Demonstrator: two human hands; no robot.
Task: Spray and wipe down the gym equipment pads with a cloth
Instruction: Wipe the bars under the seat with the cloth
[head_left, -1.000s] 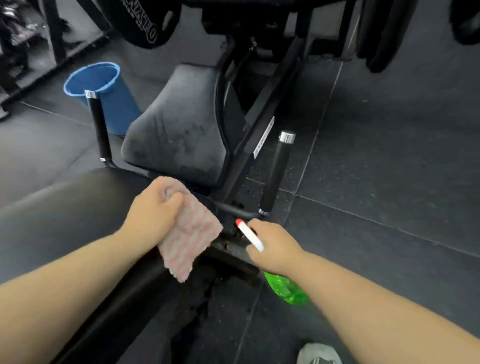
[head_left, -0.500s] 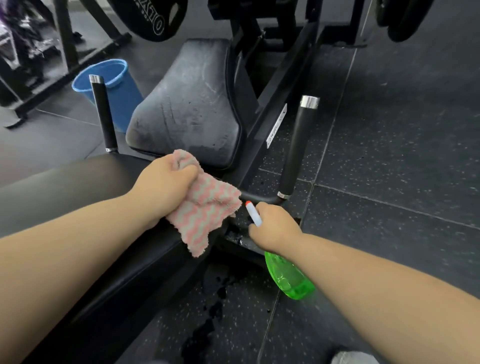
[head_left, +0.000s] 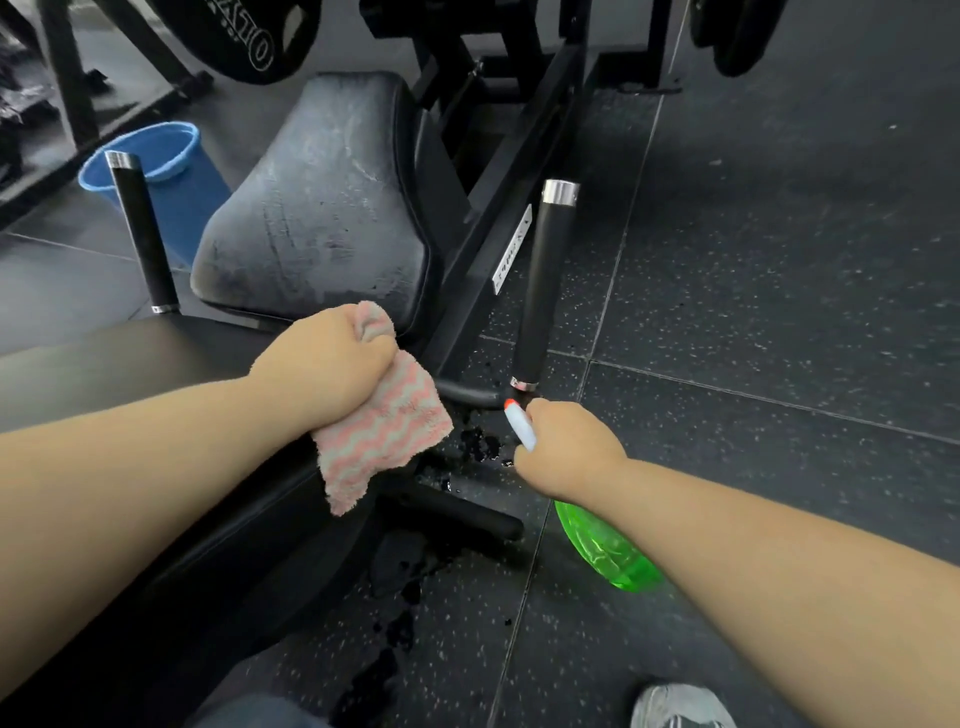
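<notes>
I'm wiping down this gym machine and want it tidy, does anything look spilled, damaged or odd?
Yes. Dark wet-looking patches spot the floor near the cloth, trailing toward the camera, like spray runoff. The seat pad shows whitish streaks and scuffs, so it looks worn or unwiped.

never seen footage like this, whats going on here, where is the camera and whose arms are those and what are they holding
No robot here. The picture comes from a wide-angle camera worn on a person's head, looking forward and down, so both bare arms are the wearer's. The left hand grips a bunched pink and grey zigzag cloth at the edge of a long smooth black pad. The right hand holds a clear green plastic spray bottle, its white nozzle pointing ahead. Beyond is a worn grey padded seat on a black steel gym machine. A blue plastic bucket stands on the dark speckled rubber floor, which shows wet patches.
</notes>
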